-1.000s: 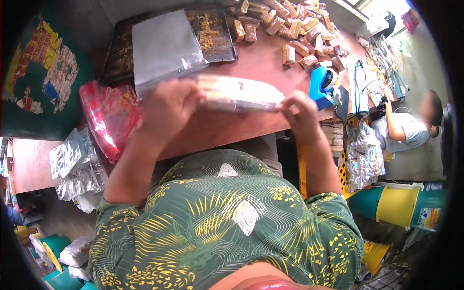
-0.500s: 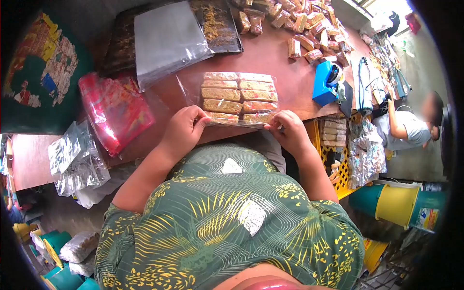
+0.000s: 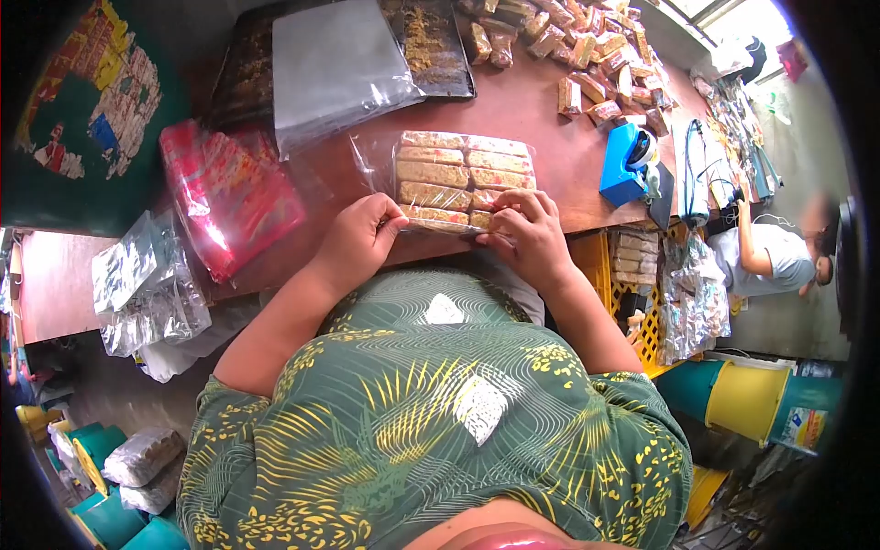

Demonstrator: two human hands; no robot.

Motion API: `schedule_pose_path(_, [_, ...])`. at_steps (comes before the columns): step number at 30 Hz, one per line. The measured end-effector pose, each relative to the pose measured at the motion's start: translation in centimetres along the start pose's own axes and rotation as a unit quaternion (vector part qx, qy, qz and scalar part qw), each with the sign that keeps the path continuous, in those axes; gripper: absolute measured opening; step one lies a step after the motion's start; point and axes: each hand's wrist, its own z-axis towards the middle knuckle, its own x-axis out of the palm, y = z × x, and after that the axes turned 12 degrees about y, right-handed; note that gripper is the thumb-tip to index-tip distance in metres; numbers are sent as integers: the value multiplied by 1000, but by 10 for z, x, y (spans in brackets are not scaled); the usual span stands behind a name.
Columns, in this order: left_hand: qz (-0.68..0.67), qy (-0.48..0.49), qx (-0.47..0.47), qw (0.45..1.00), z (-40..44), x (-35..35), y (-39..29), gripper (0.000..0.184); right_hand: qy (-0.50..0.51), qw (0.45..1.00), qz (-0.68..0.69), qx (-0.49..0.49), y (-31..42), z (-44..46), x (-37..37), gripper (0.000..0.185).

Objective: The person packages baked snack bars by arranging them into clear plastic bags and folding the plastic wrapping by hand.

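Observation:
A clear plastic bag (image 3: 371, 156) holds two columns of golden-brown wrapped bars (image 3: 433, 172) and lies at the table's near edge. My left hand (image 3: 365, 231) pinches the bag's near left corner between thumb and fingers. At the near right side, my right hand (image 3: 530, 236) is closed on the bag's edge, its fingers bent over the lowest right bar and partly covering it. The bag's loose plastic spreads out on the left.
Flat clear bags (image 3: 339, 73) lie on a dark, crumb-strewn tray (image 3: 445, 55). Red printed plastic (image 3: 229, 197) is at left. Wrapped bars (image 3: 596, 55) pile up at the back, near a blue tape dispenser (image 3: 619, 170). A person (image 3: 765, 252) sits at right beyond a yellow crate (image 3: 649, 344).
My right hand has moved left along the bag's near edge, inward from its corner, and its fingers now cover part of the bars. My left hand still pinches the left corner.

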Motion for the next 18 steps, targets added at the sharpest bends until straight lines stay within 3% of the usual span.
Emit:
schedule_pose_path(5, [85, -5, 73, 994, -3, -5, 6, 14, -38, 997, -40, -45, 2, -21, 10, 16])
schedule_pose_path(18, [321, -12, 214, 922, -15, -18, 4, 12, -63, 993, -63, -73, -26, -60, 9, 27])
